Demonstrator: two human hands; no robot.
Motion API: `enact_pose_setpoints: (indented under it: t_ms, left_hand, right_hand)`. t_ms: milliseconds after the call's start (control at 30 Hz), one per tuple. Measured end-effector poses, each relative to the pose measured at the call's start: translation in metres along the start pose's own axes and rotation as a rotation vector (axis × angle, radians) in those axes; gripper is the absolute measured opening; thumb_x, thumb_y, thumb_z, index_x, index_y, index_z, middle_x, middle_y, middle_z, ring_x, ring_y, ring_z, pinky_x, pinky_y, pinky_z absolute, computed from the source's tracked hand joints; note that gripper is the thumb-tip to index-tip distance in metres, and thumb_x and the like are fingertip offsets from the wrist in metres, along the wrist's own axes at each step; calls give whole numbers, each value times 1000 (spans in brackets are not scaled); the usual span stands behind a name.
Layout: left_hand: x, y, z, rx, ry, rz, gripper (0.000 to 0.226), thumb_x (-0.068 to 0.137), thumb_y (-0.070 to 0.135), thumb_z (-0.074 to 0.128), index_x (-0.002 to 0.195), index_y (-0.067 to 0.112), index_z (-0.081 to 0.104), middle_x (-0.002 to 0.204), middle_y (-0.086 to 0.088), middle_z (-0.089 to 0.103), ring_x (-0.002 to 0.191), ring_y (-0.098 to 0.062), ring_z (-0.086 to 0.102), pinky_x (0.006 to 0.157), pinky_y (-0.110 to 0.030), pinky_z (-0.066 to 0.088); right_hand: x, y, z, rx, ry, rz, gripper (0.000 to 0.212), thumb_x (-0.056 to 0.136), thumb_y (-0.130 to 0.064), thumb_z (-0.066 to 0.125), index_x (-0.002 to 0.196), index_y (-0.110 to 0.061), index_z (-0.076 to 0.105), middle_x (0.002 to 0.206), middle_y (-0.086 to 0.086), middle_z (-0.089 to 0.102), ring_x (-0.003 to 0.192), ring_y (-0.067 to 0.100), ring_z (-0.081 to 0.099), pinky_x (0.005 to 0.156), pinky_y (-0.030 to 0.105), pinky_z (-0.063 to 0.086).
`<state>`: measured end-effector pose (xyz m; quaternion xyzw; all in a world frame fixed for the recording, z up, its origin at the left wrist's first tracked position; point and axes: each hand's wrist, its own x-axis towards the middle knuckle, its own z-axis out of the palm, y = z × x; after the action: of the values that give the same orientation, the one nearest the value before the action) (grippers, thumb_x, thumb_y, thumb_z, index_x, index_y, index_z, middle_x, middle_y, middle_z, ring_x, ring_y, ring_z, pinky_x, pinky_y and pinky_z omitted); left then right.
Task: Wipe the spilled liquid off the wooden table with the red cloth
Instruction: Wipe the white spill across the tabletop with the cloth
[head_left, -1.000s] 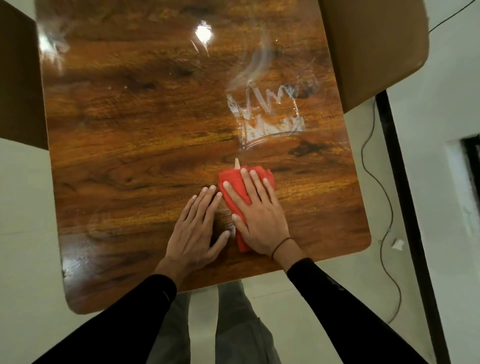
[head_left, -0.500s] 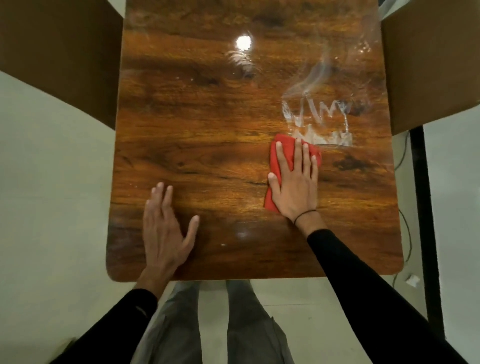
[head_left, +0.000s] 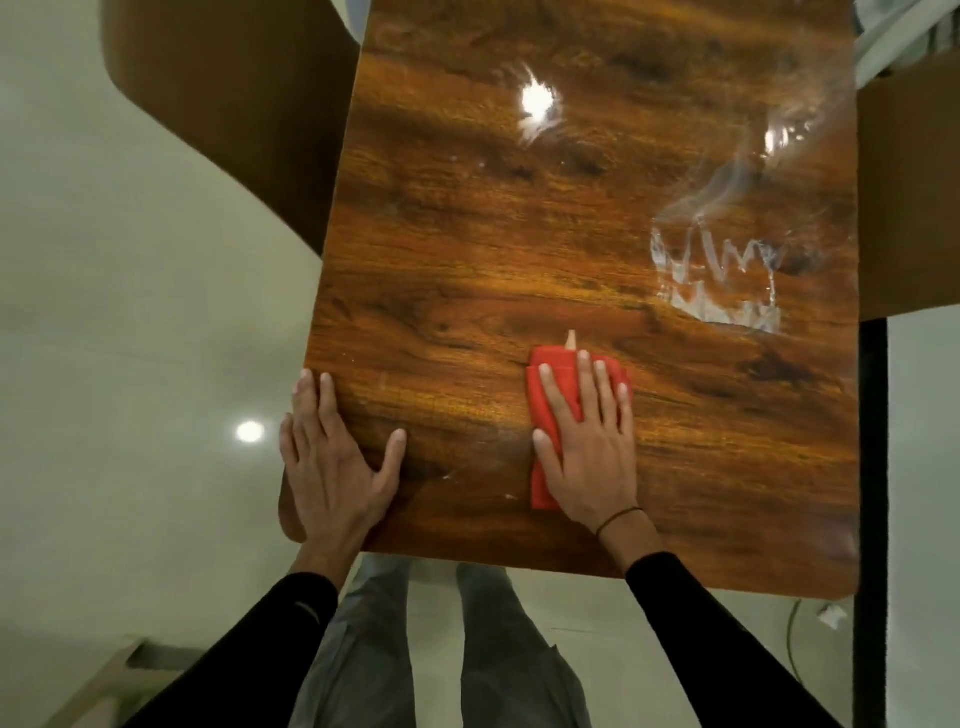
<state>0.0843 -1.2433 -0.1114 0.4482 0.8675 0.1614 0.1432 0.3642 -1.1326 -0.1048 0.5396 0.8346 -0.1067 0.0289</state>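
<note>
Right hand: the right hand (head_left: 589, 441) lies flat with straight fingers on the red cloth (head_left: 551, 410), pressing it to the wooden table (head_left: 467, 249)
Left hand: the left hand (head_left: 332, 457) lies flat and empty at the near-left table edge
Spill: the spilled liquid (head_left: 722, 291) lies far-right of the cloth, apart from it; right hand nearer
Cloth: folded, long axis near-to-far
Spill look: pale streaky zigzag smears, glossy
</note>
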Motion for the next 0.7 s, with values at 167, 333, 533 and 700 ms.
enact_pose_setpoints:
  t_ms: [167, 333, 533, 700]
  left_hand:
    - [0, -7, -1, -177, 26, -41, 93, 103, 72, 40, 175, 18, 18, 183, -9, 17, 169, -31, 21, 136, -56, 16]
    - [-1, -8, -4, -358, 78, -101, 91, 103, 79, 31, 173, 21, 23, 181, -5, 23, 165, -28, 29, 131, -51, 29]
    - [-1, -8, -12, -576, 180, -172, 90, 103, 65, 43, 171, 9, 25, 181, -11, 21, 168, -23, 22, 133, -30, 23]
    - [9, -14, -32, -883, 159, -404, 84, 99, 63, 42, 171, 21, 30, 176, -4, 36, 161, -12, 36, 132, -46, 36]
  right_hand:
    - [51, -31, -5, 7, 34, 172, 79, 112, -56, 34, 183, -30, 10, 190, 16, 2, 176, 41, 5, 140, 66, 12]
    - [101, -113, -2, -15, 23, -99, 80, 113, -59, 33, 183, -32, 4, 189, 19, -3, 176, 40, 0, 141, 63, 8]
    - [95, -203, 8, -30, -81, -490, 78, 114, -59, 33, 183, -32, 8, 190, 17, -3, 176, 40, 1, 139, 64, 9]
    - [33, -172, 21, 4, -104, -748, 79, 114, -56, 41, 183, -36, 8, 191, 11, 1, 177, 37, -1, 142, 62, 5]
